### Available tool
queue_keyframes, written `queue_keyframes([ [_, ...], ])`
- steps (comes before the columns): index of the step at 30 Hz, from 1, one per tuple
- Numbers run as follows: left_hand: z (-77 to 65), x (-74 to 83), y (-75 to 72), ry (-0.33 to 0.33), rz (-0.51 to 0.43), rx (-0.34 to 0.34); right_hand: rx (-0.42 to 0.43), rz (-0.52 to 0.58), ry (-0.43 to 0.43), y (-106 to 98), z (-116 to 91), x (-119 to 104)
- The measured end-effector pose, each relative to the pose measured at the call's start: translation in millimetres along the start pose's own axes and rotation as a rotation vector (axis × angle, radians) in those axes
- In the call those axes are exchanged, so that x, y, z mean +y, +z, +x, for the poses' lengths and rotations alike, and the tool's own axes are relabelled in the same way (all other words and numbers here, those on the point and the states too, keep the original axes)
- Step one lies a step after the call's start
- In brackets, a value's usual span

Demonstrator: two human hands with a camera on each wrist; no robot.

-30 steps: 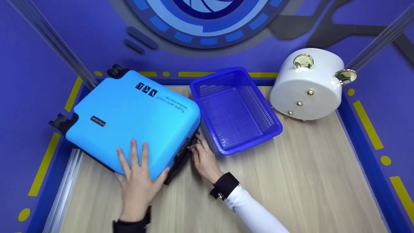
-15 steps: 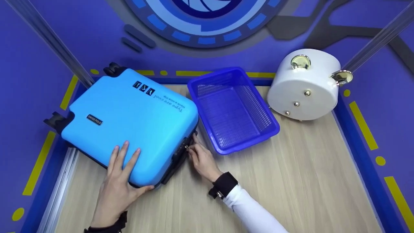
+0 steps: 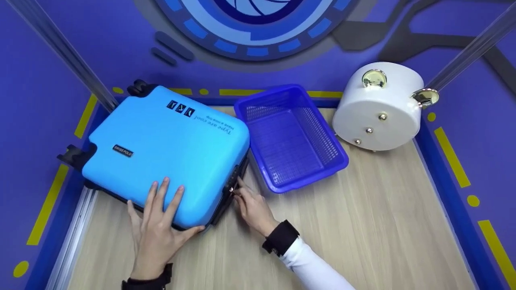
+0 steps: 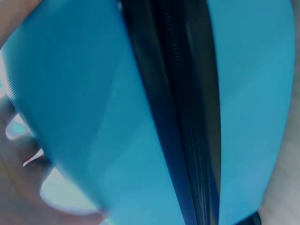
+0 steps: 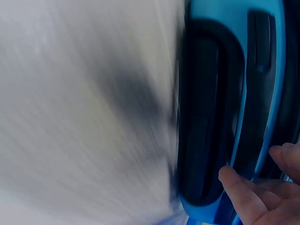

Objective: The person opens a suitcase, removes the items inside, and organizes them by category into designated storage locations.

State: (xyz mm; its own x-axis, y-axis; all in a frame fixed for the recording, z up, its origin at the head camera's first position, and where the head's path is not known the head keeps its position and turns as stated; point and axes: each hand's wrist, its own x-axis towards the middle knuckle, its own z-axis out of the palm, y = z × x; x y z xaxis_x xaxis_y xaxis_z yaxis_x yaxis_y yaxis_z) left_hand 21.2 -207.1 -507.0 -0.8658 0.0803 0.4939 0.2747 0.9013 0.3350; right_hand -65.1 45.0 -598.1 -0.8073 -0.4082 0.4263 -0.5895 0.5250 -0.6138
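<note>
A bright blue hard-shell suitcase [image 3: 161, 149] lies flat at the left, its black wheels toward the back-left corner. My left hand [image 3: 157, 233] rests on its near corner with fingers spread over the shell and the thumb along the edge. In the left wrist view, a black zipper band [image 4: 180, 103] runs around the suitcase's side. My right hand [image 3: 254, 207] is at the side with the black handle [image 5: 201, 117], fingertips right by a small metal piece [image 3: 231, 189]. In the right wrist view, one fingertip touches beside the handle; I cannot tell whether the fingers pinch anything.
A purple-blue plastic basket [image 3: 278, 188] stands right beside the suitcase, near the right hand. Farther right is a white drum-shaped object [image 3: 375, 125] with gold knobs and round gold pieces. Blue patterned walls [image 3: 463, 121] enclose the wooden surface [image 3: 383, 225].
The left hand shifted left along the near corner, then slightly back right. The suitcase moved a little left, then back right. The right hand stays at the handle side, now slightly nearer the front.
</note>
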Motion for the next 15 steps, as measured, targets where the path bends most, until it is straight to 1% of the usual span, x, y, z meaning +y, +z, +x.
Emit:
queue_keyframes([
  [4,5.2,9.1,11.5,0.004,0.05,0.039,-0.002,0.012,-0.043,-3.8,-6.6,-0.5],
  [11,19.2,29.3,33.1,-0.02,0.06,0.078,0.022,0.038,-0.067,-10.4,-16.0,3.5],
  [15,27.3,41.5,44.0,-0.041,0.074,0.115,0.029,0.019,-0.089,-12.8,-22.4,4.0],
])
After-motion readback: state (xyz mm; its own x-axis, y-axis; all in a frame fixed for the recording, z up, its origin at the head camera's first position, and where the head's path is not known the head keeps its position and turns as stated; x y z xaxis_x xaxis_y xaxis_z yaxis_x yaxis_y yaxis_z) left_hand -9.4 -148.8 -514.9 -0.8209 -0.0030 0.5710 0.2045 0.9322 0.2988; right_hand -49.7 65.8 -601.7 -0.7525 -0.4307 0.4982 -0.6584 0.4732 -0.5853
